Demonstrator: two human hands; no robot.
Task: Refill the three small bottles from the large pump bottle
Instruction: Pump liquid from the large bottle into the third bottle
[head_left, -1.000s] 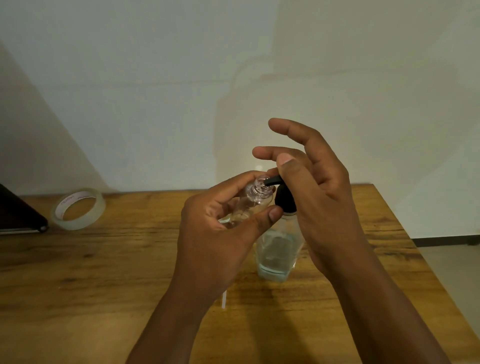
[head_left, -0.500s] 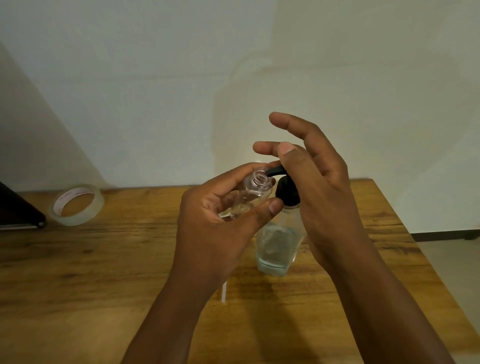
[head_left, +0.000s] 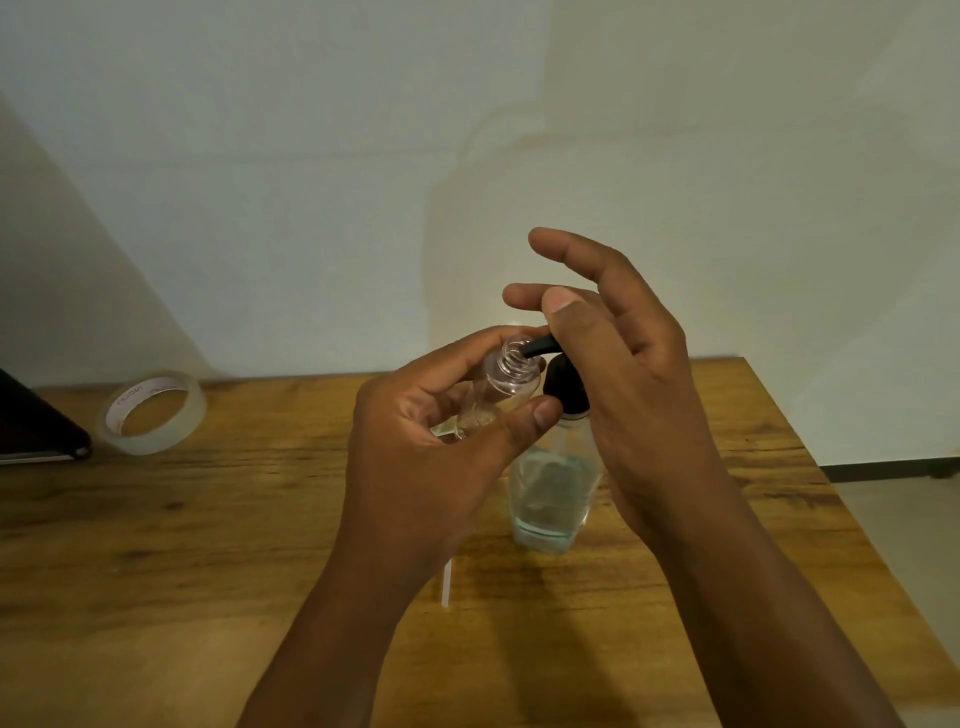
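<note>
A large clear pump bottle (head_left: 550, 499) with a black pump head (head_left: 563, 387) stands on the wooden table (head_left: 208, 545), with a little clear liquid at its bottom. My left hand (head_left: 431, 457) grips a small clear bottle (head_left: 501, 387), uncapped and tilted, with its open neck right at the black spout. My right hand (head_left: 623, 374) rests on top of the pump head, thumb and forefinger over it, the other fingers stretched out. The other small bottles are not in view.
A roll of clear tape (head_left: 150, 410) lies at the back left, beside a dark flat object (head_left: 36, 431) at the left edge. A thin white straw-like piece (head_left: 445, 582) lies near my left wrist. The table's right edge drops to the floor.
The pump head has risen a little under my right hand. The small bottle stays at the spout in my left hand.
</note>
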